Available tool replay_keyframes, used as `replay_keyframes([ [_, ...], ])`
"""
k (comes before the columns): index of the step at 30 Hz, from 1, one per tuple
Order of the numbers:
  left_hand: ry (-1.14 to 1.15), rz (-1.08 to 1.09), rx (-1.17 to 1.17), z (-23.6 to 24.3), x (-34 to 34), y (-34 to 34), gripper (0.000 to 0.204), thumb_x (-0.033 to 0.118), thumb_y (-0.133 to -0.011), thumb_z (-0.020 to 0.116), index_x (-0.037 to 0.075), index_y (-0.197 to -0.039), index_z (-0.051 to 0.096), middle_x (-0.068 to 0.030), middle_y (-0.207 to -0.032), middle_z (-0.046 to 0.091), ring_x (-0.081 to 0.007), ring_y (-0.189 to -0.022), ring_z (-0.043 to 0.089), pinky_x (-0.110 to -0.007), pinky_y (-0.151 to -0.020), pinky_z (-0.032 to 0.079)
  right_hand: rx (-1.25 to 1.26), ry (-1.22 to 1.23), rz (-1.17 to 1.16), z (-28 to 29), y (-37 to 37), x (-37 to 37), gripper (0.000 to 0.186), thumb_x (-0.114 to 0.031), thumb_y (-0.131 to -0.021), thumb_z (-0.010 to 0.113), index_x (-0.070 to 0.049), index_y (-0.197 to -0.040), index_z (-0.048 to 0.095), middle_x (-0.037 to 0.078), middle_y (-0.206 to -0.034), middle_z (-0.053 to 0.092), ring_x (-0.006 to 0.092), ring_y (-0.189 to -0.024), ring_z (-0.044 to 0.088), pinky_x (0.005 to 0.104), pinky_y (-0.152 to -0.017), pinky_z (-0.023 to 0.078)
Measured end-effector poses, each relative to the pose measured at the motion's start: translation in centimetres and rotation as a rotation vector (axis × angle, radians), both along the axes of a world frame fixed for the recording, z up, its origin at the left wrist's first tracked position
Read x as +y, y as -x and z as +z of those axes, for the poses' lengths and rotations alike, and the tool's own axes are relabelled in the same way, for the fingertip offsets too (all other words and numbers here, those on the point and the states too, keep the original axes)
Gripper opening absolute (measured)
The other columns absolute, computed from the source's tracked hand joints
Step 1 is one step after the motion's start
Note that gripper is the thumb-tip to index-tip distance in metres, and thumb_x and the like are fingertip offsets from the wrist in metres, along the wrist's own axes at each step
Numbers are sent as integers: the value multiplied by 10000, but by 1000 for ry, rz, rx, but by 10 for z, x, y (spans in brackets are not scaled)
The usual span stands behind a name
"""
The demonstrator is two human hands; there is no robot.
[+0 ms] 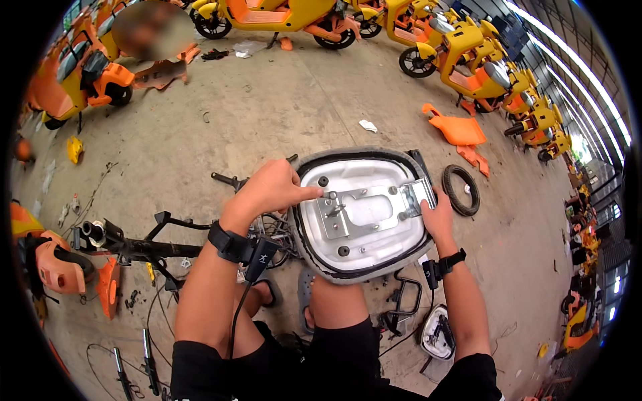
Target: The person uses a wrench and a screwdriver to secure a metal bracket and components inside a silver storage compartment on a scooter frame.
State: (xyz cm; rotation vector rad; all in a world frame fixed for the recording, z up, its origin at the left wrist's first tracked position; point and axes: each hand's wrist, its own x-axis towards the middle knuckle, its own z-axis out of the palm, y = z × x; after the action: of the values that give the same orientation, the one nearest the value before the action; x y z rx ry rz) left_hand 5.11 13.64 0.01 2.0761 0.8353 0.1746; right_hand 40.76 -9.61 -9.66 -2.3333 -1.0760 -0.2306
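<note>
An upturned scooter seat (361, 257) is over my legs, with a padded grey rim, white plastic underside and metal mounting plate (341, 230). My left hand (271, 187) is curled at the seat's upper left edge, its thumb reaching to a small fitting (329, 195) on the plate; some fingertips are hidden. My right hand (436, 217) grips the right side at a hinged metal bracket (413, 197).
Black frame parts (167, 250) and orange bodywork (57, 267) lie left. An orange panel (458, 130), tyre (471, 204) and second, smaller white part (433, 341) lie right. Yellow-orange scooters (468, 67) stand in rows around.
</note>
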Motion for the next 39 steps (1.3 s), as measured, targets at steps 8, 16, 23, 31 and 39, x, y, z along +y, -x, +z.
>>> replay_keyframes([
  [8, -214, 1, 57, -8, 4, -4, 566, 492, -730, 791, -34, -579, 646, -128, -458, 495, -265, -423, 496, -372, -471, 407, 24, -19, -24, 2, 6, 2, 503, -211, -813, 670, 3, -1261, 587, 231, -1208, 625, 382, -1125, 594, 430, -980, 461],
  [16, -385, 48, 117, -5, -5, -6, 580, 545, -671, 822, -19, -653, 685, -192, -575, 587, -358, -578, 599, -419, -566, 485, 10, -55, 2, 4, 4, -1, 471, -186, -805, 667, 14, -1226, 598, 244, -1157, 641, 399, -1084, 610, 436, -957, 468],
  [23, -460, 211, 122, -11, -10, -2, 667, 599, -631, 831, -37, -690, 638, -204, -635, 613, -376, -645, 631, -438, -604, 493, 69, -47, -14, 2, 6, -2, 489, -186, -814, 664, 3, -1258, 580, 226, -1203, 617, 380, -1128, 585, 429, -985, 451],
  [31, -427, 259, 74, -19, -25, 5, 692, 626, -693, 786, -13, -877, 595, -204, -765, 668, -382, -769, 667, -454, -666, 507, 134, -102, 35, -3, -2, -6, 448, -129, -819, 667, 13, -1237, 593, 225, -1211, 614, 386, -1134, 578, 426, -1004, 436],
  [39, -517, 207, 7, -20, -38, 15, 517, 477, -820, 730, -9, -869, 560, -216, -731, 659, -420, -712, 655, -492, -621, 509, 177, -103, 4, 0, -4, -1, 470, -123, -823, 681, 4, -1268, 598, 227, -1236, 625, 353, -1169, 588, 404, -1027, 432],
])
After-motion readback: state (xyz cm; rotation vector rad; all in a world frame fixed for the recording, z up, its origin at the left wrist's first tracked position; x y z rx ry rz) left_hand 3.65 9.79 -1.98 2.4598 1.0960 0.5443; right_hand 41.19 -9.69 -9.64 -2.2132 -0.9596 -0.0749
